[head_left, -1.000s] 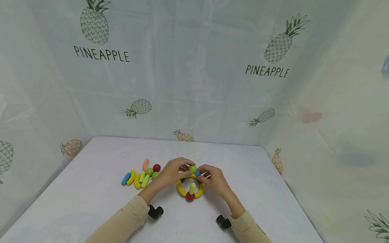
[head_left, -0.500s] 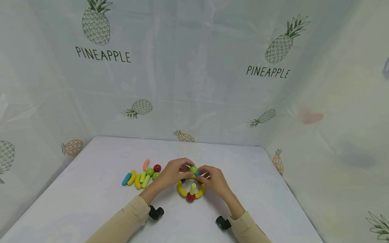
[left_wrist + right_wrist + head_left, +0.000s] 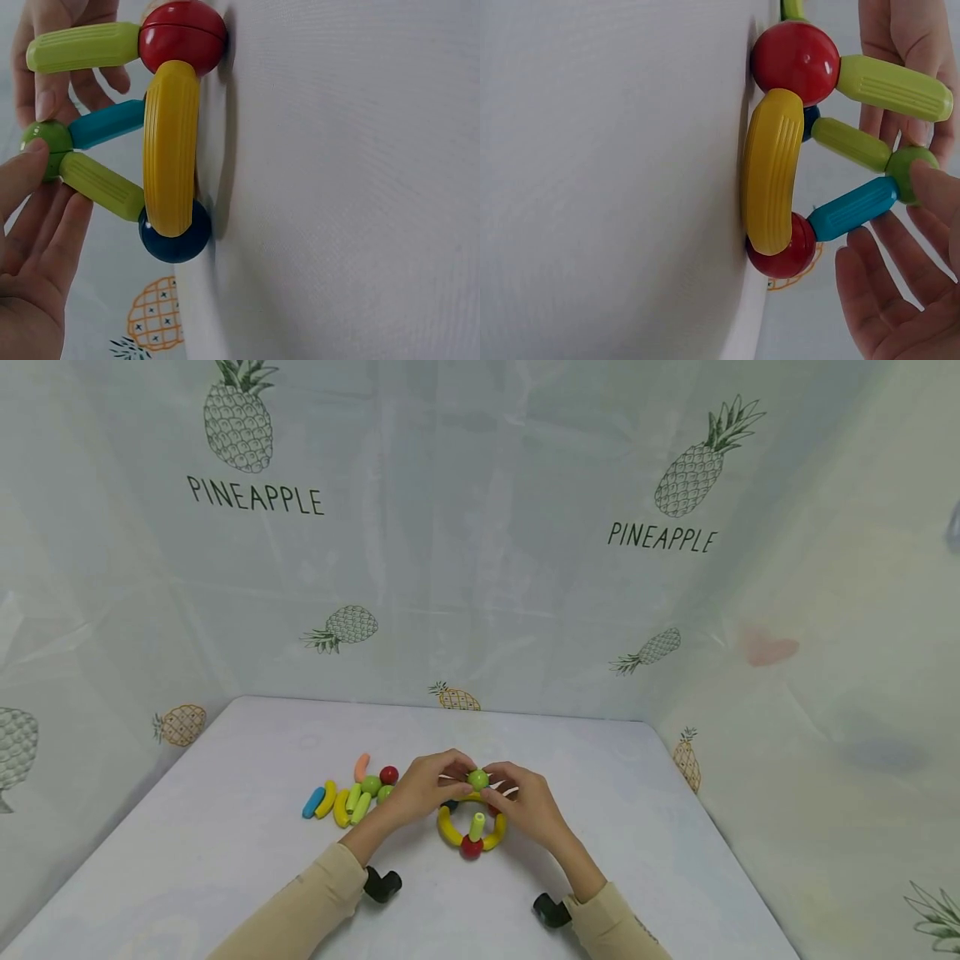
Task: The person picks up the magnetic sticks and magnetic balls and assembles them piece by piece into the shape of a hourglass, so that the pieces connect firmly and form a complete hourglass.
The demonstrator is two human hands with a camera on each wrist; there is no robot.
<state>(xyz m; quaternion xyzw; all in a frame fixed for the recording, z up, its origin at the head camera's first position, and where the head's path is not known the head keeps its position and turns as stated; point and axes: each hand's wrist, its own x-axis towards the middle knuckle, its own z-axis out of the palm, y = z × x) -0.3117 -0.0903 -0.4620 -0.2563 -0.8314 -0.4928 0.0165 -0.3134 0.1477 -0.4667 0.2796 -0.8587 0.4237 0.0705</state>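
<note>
Left hand (image 3: 429, 787): we see thumb and fingers pinching the green ball (image 3: 478, 779) from its left side. Right hand (image 3: 531, 802): thumb and fingertip pinch the same ball from the right, the other fingers spread beside the blue rod (image 3: 853, 208).

Position: we find the ball raised above the far part of a ring on the bench (image 3: 247, 860). The blue rod slopes from it to the far red ball (image 3: 801, 251); a slanting green rod (image 3: 103, 185) runs down to the dark blue ball (image 3: 176, 236). Curved yellow rods (image 3: 448, 828) link these with the near red ball (image 3: 472, 847), which carries an upright green rod (image 3: 477, 827).

Left of the ring we note loose pieces: a blue stick (image 3: 313, 802), yellow curves (image 3: 326, 799), light-green sticks (image 3: 360, 808), spare green balls (image 3: 371, 785), a spare red ball (image 3: 388, 774) and an orange piece (image 3: 362, 767). Behind hangs a pineapple-print curtain (image 3: 480, 568)
</note>
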